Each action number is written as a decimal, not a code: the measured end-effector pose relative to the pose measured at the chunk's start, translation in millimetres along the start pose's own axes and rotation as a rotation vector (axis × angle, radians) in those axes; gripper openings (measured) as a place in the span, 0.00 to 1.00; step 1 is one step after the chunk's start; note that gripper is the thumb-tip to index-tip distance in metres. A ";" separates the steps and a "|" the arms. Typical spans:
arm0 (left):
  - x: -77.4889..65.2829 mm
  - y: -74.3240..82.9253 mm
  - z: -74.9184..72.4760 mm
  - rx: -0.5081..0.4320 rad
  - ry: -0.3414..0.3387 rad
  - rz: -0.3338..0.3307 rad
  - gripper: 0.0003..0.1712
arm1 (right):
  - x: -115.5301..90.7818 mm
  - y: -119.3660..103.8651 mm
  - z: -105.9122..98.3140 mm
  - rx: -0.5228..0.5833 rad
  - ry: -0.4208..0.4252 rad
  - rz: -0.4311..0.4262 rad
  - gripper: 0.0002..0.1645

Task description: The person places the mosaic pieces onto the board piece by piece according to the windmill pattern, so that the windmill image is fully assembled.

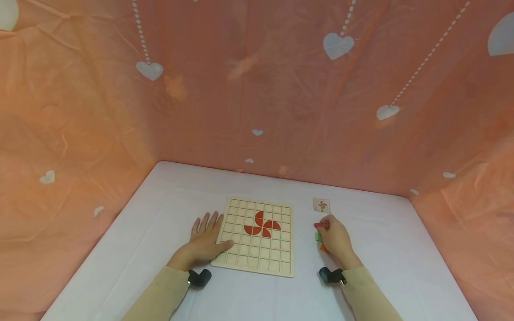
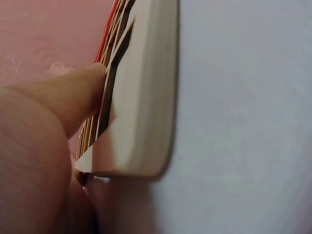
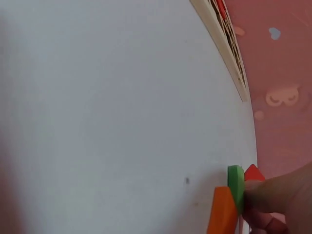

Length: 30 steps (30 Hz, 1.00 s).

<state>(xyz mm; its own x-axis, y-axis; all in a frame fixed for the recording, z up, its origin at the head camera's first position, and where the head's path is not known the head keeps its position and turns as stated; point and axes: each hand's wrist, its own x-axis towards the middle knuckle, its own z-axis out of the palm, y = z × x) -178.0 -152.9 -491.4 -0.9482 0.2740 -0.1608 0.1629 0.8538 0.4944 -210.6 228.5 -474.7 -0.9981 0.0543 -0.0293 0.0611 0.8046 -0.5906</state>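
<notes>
Your pale wooden grid board [image 1: 254, 253] holds four red fan-shaped pieces [image 1: 272, 225]; your left hand [image 1: 202, 245] spreads over its edge, your right hand [image 1: 336, 236] pinches another red piece [image 1: 317, 225]; a green block [image 1: 318, 236] and an orange block [image 1: 324, 248] remain unplaced.

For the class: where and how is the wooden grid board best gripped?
Probably grip the wooden grid board by its right border, coming from the right: thumb on top, fingers against the thick outer edge. That border is uncovered, while the left hand rests at the left edge, its thumb over it. The board lies flat with red pieces on it, so keep it level.
</notes>
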 end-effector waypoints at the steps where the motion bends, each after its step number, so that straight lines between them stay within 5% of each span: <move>1: -0.3 0.5 -0.3 -0.001 -0.002 -0.004 0.54 | 0.0 0.2 0.4 0.002 -0.001 -0.010 0.11; 10: -0.6 1.7 -1.4 0.004 -0.006 -0.006 0.54 | -3.9 -15.6 6.8 0.066 -0.029 -0.091 0.06; 22: -1.0 1.2 -1.9 -0.017 -0.011 -0.004 0.54 | -31.5 -68.6 50.7 0.139 -0.313 -0.320 0.04; 30: -0.2 0.3 -2.4 -0.003 -0.009 -0.002 0.54 | -31.2 -76.1 65.0 0.114 -0.290 -0.367 0.02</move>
<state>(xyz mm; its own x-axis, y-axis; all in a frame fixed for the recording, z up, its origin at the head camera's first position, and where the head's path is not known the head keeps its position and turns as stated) -178.5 -153.8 -489.2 -0.9461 0.2763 -0.1691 0.1604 0.8530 0.4967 -184.6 127.2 -481.2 -0.9160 -0.4009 -0.0167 -0.2804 0.6692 -0.6882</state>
